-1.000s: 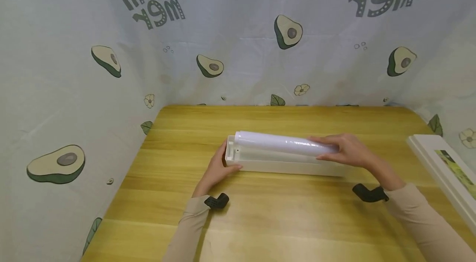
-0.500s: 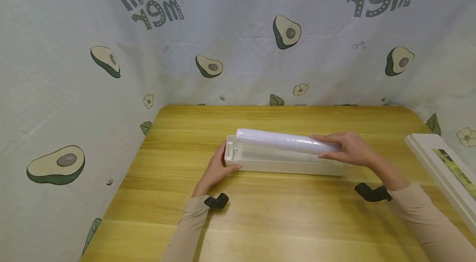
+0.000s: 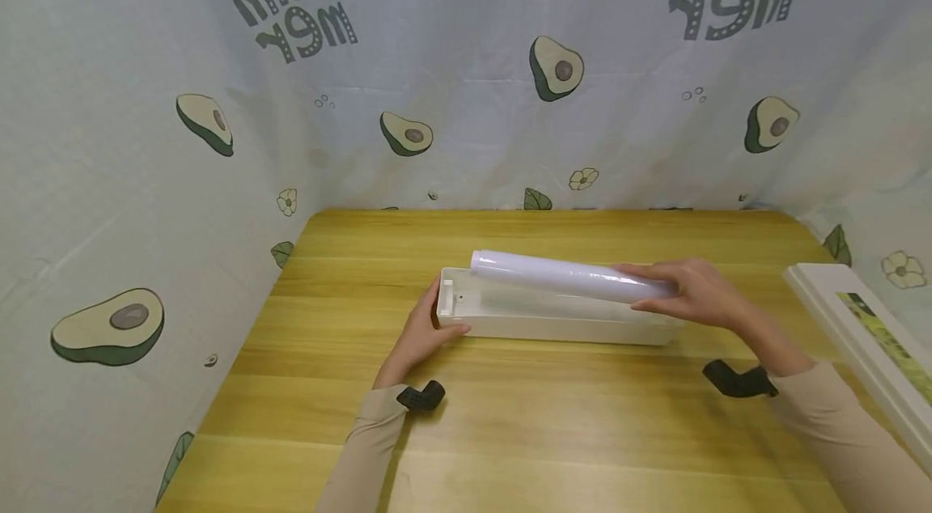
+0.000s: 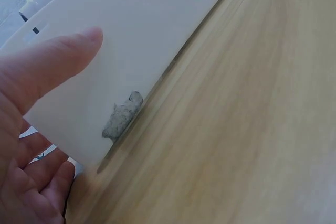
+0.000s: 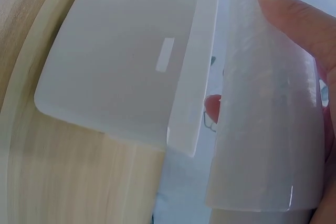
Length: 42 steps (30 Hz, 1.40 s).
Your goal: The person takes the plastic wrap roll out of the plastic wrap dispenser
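Observation:
A long white open-topped box (image 3: 553, 328) lies crosswise on the table. At its left end my left hand (image 3: 421, 337) grips it, thumb on the front wall and fingers around the end. My right hand (image 3: 702, 294) holds the right part of a roll of clear plastic film (image 3: 553, 273), which looks like cling film. The roll slants above the box's opening, left end higher. In the right wrist view, thumb and fingers close around the roll (image 5: 268, 108), and a gap separates it from the box (image 5: 121, 51). A grey torn patch (image 4: 123, 118) marks the box's front wall.
A long white lid-like piece (image 3: 837, 298) with a yellow-green label lies at the table's right side. The wooden table (image 3: 546, 416) meets a curtain (image 3: 466, 92) printed with avocados at the back and sides.
The roll has moved slightly to the right in my right hand, its left end farther from the box's left end. My left hand stays on the box. The head view shifts a little.

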Each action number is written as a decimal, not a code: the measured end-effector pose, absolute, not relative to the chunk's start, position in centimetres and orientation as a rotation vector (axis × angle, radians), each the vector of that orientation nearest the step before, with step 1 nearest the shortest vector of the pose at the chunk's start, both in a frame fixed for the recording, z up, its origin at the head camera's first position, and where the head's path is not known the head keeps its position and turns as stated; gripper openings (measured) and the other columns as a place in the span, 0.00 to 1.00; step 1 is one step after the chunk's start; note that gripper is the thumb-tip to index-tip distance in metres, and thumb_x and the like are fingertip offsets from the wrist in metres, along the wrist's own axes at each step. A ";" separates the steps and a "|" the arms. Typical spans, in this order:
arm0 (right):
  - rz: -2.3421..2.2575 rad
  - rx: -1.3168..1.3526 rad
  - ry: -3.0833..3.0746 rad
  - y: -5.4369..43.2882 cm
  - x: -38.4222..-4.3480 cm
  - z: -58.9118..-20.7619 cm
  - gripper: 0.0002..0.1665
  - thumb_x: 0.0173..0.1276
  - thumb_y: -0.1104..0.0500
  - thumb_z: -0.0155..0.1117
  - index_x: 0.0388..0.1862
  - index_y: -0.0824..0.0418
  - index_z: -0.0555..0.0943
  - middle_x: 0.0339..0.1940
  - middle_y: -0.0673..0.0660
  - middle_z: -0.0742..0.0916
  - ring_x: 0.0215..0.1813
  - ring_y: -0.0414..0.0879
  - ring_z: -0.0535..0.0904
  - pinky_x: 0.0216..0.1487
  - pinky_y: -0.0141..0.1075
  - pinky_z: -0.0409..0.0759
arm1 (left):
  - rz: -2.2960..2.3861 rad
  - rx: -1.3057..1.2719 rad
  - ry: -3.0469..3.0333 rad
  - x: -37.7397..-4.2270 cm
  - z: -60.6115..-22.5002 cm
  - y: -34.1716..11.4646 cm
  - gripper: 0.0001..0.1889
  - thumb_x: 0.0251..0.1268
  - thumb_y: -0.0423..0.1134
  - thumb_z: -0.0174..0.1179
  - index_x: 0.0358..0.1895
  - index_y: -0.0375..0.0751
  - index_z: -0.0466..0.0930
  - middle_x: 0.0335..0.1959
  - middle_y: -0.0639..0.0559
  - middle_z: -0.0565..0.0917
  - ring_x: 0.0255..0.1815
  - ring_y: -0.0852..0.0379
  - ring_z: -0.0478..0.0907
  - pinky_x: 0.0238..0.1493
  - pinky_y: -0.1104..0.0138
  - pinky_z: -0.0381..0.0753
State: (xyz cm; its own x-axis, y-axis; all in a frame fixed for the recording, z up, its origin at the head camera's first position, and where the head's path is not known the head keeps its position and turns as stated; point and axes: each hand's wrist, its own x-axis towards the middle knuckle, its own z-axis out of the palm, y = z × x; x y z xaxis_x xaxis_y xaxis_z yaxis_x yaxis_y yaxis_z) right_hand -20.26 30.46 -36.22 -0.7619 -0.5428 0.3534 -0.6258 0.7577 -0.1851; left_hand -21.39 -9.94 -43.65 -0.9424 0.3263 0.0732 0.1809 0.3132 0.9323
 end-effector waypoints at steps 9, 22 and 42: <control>0.387 0.878 -2.690 31.2 -19.7 -36.2 0.38 0.46 0.50 0.75 0.60 0.39 0.76 0.21 0.40 0.80 0.20 0.26 0.53 0.22 0.23 0.54 | 1.728 0.484 2.452 -22.9 -46.9 -10.2 0.52 0.49 0.39 0.71 0.75 0.47 0.45 0.71 0.44 0.62 0.69 0.46 0.62 0.70 0.53 0.60; 0.423 0.835 -2.685 32.4 -19.2 -36.4 0.39 0.45 0.52 0.76 0.60 0.40 0.77 0.36 0.56 0.89 0.20 0.27 0.56 0.22 0.25 0.56 | 1.725 0.464 2.443 -22.1 -44.7 -9.9 0.51 0.50 0.33 0.69 0.75 0.39 0.45 0.71 0.38 0.61 0.70 0.42 0.61 0.71 0.50 0.58; 0.380 0.834 -2.654 33.2 -18.6 -36.4 0.39 0.43 0.51 0.77 0.59 0.39 0.77 0.28 0.52 0.88 0.19 0.26 0.54 0.21 0.24 0.55 | 1.702 0.458 2.479 -23.1 -47.2 -10.2 0.52 0.49 0.40 0.71 0.75 0.46 0.45 0.72 0.43 0.60 0.72 0.46 0.59 0.73 0.52 0.57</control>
